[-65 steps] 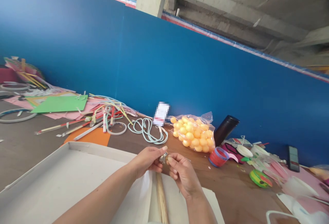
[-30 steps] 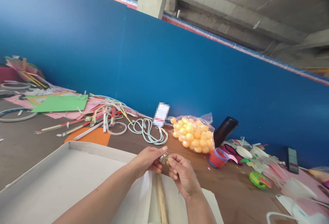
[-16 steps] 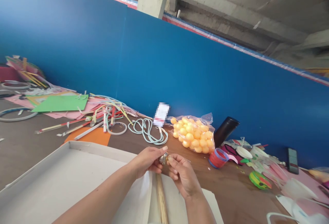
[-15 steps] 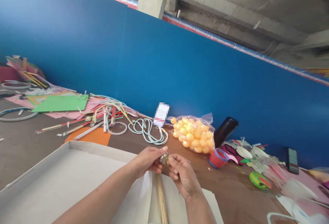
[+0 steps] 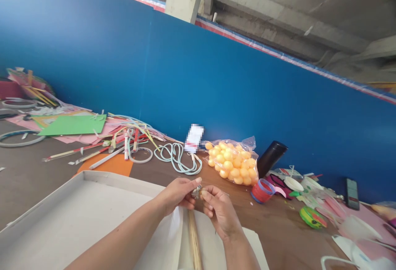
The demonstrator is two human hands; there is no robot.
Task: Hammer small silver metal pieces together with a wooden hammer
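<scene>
Head view: a blue panel (image 5: 247,96) is edging the brown desk (image 5: 287,245) along its back. A white tray (image 5: 108,208) with a raised rim is running off at the bottom, its near side cut off. Brown desktop is stretching between the right hand (image 5: 221,212) and a red tub (image 5: 262,190). Below the hands, a pale stick (image 5: 194,237) is lying, its far end hiding behind them. Smallest, a silvery piece (image 5: 196,192) is sitting between the left hand (image 5: 176,195) and the right, both pinching it; it is looking shiny and crumpled, its covered outline being hard to make out.
</scene>
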